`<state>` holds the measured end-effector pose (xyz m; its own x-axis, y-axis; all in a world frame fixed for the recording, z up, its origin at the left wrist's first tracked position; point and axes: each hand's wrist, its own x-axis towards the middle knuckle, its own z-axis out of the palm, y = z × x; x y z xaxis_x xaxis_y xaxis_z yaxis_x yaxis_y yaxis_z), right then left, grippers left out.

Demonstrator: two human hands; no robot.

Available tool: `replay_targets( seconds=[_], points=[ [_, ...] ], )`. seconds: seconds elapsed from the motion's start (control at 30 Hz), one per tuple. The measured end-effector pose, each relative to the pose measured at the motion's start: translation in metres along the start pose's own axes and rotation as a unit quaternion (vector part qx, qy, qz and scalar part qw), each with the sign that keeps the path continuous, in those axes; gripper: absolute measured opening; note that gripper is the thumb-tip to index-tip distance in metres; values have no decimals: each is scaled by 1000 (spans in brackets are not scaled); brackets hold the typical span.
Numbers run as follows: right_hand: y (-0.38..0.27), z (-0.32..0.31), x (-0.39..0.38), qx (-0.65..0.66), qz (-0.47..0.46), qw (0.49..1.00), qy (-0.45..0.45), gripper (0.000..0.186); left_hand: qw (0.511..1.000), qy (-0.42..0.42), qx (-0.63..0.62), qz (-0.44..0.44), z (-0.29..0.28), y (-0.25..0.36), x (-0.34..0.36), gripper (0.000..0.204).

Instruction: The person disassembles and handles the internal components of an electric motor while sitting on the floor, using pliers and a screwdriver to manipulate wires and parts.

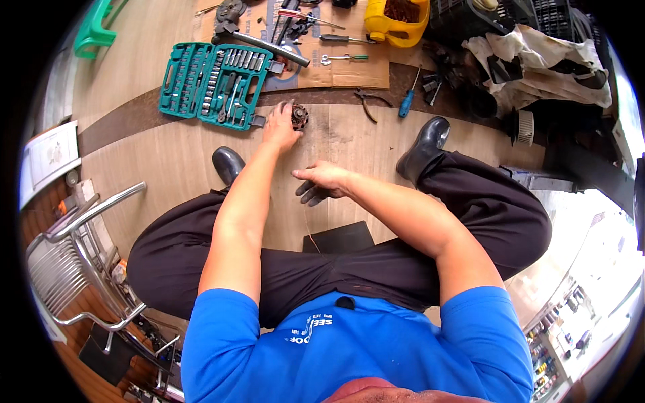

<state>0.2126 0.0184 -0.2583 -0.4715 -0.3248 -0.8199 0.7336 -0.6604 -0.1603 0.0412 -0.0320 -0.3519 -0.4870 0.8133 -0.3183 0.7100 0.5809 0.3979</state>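
Observation:
My left hand [281, 126] has its fingers closed on a small round, dirty metal part [299, 117] on the wooden floor, just right of an open green socket set case [191, 91]. My right hand [320, 178] hovers below and right of it, fingers apart and holding nothing, its fingertips darkened. Black-handled pliers [368, 102] and a blue-handled screwdriver [407, 101] lie to the right. A cardboard sheet [349, 75] beyond carries screwdrivers, a long metal bar [272, 49] and dark metal parts.
A yellow jug [398, 20], dark crates [470, 17] and a draped pale cloth [544, 60] sit at back right. A green plastic stool [91, 27] is at back left, a metal chair [74, 269] at left. A dark flat pad [339, 238] lies between my booted legs.

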Motion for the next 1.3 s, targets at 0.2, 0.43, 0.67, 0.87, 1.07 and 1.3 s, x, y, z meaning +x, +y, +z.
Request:
replay_targets(
  seconds=[0.2,0.43,0.67,0.87,1.07,1.3],
  points=[
    [-3,38,-17,102,-22,987,-125,53,996,-18,-83,-16,-89,-2,31,70],
    [-27,86,-100,-10,-156,981,-114,31,986,-8,85,142,-278,64,13,55],
    [-115,118,-261,-231,-448,851,151,24,888,-2,-457,47,-356,141,-76,40],
    [-136,124,-290,-303,-518,777,190,47,707,-5,-707,-28,-347,166,-76,25],
    [-146,119,-250,-490,-649,551,188,21,721,22,-693,10,-367,170,-81,33],
    [-190,108,-263,-442,-527,708,162,21,779,33,-615,122,-378,170,-57,35]
  ],
)
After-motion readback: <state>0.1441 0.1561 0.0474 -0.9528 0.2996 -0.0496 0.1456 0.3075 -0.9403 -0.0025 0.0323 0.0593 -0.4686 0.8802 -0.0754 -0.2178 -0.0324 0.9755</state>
